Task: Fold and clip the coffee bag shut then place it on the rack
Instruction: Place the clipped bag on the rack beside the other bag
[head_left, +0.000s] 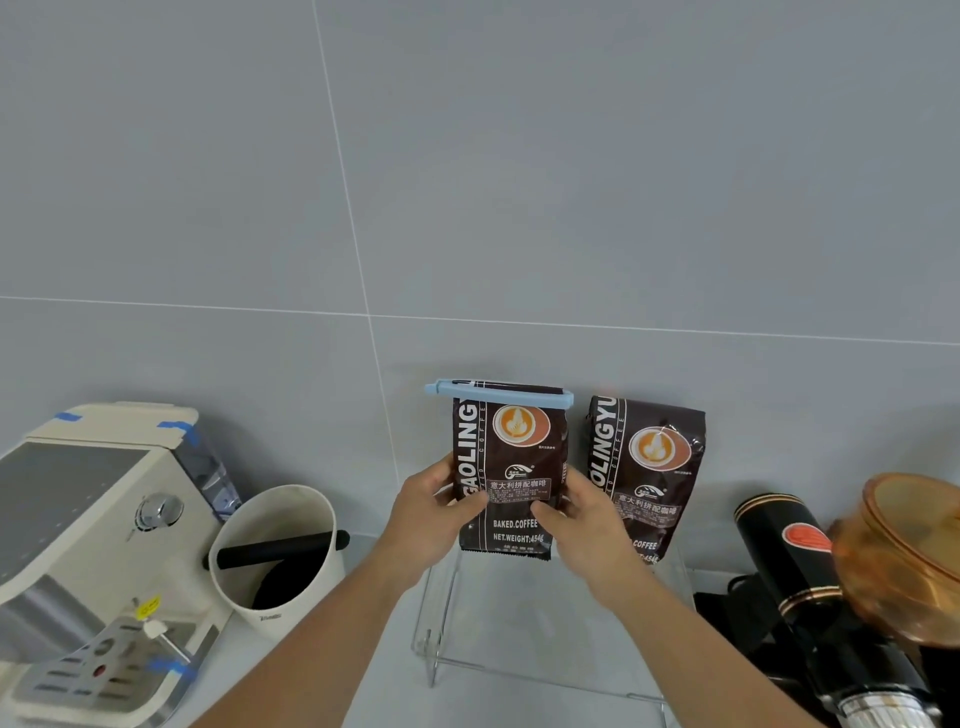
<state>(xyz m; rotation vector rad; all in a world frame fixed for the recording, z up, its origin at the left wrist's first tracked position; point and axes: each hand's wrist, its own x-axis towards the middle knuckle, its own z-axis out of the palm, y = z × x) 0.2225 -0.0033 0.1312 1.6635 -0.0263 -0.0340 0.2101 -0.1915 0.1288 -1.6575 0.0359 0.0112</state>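
A dark brown coffee bag (511, 447) stands upright, its folded top held shut by a light blue clip (498, 391). My left hand (431, 512) grips the bag's left edge and my right hand (584, 519) grips its right edge, thumbs on the front. The bag's bottom sits at the top of a clear acrylic rack (441, 613); I cannot tell whether it rests on the rack or hovers just above it. A second, unclipped coffee bag (649, 467) stands on the rack to the right, against the wall.
A cream espresso machine (93, 545) stands at the left, a white knock box (275, 551) with a black bar beside it. A black coffee grinder (800, 566) with an amber hopper (909, 556) stands at the right. A grey tiled wall (467, 182) rises behind.
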